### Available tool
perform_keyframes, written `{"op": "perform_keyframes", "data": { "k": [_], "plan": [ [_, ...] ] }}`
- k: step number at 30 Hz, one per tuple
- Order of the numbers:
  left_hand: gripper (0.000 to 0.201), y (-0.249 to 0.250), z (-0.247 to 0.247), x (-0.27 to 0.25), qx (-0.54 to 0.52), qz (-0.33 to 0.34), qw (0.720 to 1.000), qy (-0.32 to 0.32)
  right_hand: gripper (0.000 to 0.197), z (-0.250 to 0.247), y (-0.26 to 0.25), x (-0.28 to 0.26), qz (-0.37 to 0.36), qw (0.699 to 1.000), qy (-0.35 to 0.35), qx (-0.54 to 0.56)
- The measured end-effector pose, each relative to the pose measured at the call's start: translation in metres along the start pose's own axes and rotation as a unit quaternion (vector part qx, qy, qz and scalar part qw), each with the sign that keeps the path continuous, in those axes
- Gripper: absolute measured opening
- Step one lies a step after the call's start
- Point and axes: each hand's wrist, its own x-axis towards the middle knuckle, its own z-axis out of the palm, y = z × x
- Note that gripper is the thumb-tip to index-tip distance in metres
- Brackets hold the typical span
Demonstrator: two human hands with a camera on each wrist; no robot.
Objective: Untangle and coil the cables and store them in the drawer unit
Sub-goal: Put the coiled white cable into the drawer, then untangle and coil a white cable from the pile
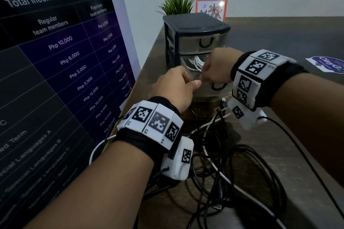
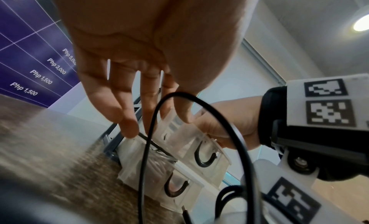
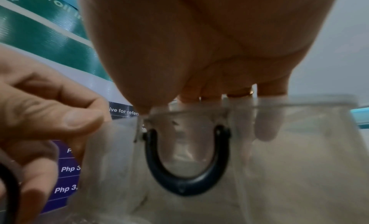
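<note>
**A:** Where are the hands?

**B:** Both are at the front of the drawer unit [image 1: 195, 42], which stands on the worktop [image 1: 279, 42]. The right hand [image 1: 216, 65] has its fingers [image 3: 267, 117] hooked over the front edge of the middle drawer [image 3: 279, 148], reaching down inside it, with the thumb on the outside above the black handle [image 3: 185, 177]. So it is clamped on that drawer's front wall.

**B:** The left hand [image 1: 173, 87] is just beside it, at the drawer's left corner. Its fingers [image 2: 127, 124] are fairly straight, with the tips touching the drawer's edge, and the thumb lies along the rim; it looks open, resting rather than gripping.

**A:** And the cables?

**B:** A coiled white cable [image 1: 195, 62] lies inside the pulled-out middle drawer. The rest, a tangle of black cables [image 1: 232, 163] with a white cable among them, lies on the worktop below the wrists. One black loop crosses in front of the left wrist camera.

**A:** Anything else around?

**B:** A poster [image 1: 55, 61] listing amounts in Php stands at the left. Behind the unit are a small green plant [image 1: 176, 4] and a picture frame [image 1: 212, 8].
</note>
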Motion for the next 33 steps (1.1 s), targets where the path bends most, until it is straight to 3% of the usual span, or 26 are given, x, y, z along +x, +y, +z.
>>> {"op": "perform_keyframes", "data": {
  "k": [3,6,8,10,13,15,19,21,23,26,28,33],
  "plan": [
    [0.023,0.003,-0.008,-0.003,0.013,-0.014,1.0,-0.021,0.024,-0.008,0.001,-0.006,0.012,0.999,0.021,0.04],
    [0.035,0.012,-0.029,-0.01,0.037,0.015,0.999,-0.02,0.024,-0.03,0.002,-0.028,0.008,0.987,0.115,0.115],
    [0.025,0.024,-0.052,-0.022,0.038,0.058,0.998,-0.007,0.023,-0.044,0.0,-0.054,-0.008,0.971,0.179,0.16],
    [0.011,0.034,-0.071,-0.042,0.048,0.093,0.994,-0.026,0.028,-0.05,-0.003,-0.081,-0.049,0.96,0.201,0.189],
    [0.005,0.038,-0.085,-0.072,0.086,0.111,0.984,-0.106,0.022,-0.05,-0.008,-0.122,-0.115,0.956,0.136,0.235],
    [0.008,0.032,-0.084,-0.085,0.133,0.092,0.975,-0.155,0.013,-0.037,-0.015,-0.14,-0.149,0.969,0.067,0.186],
    [0.019,0.011,-0.062,-0.095,0.261,0.051,0.94,-0.214,0.03,0.009,-0.028,-0.145,-0.179,0.98,-0.07,0.053],
    [0.025,0.001,-0.05,-0.098,0.288,0.027,0.928,-0.234,0.031,0.024,-0.027,-0.143,-0.171,0.98,-0.095,0.046],
    [0.022,-0.005,-0.042,-0.098,0.288,0.015,0.929,-0.23,0.021,0.028,-0.024,-0.143,-0.144,0.982,-0.093,0.076],
    [0.021,-0.007,-0.041,-0.096,0.253,0.004,0.95,-0.183,0.031,0.024,-0.019,-0.14,-0.107,0.985,-0.06,0.124],
    [0.026,-0.006,-0.042,-0.093,0.215,0.001,0.965,-0.153,0.026,0.023,-0.017,-0.14,-0.096,0.981,-0.047,0.162],
    [0.027,0.005,-0.041,-0.081,0.118,0.05,0.982,-0.139,0.024,0.018,-0.006,-0.14,-0.087,0.96,0.025,0.264]
  ]
}}
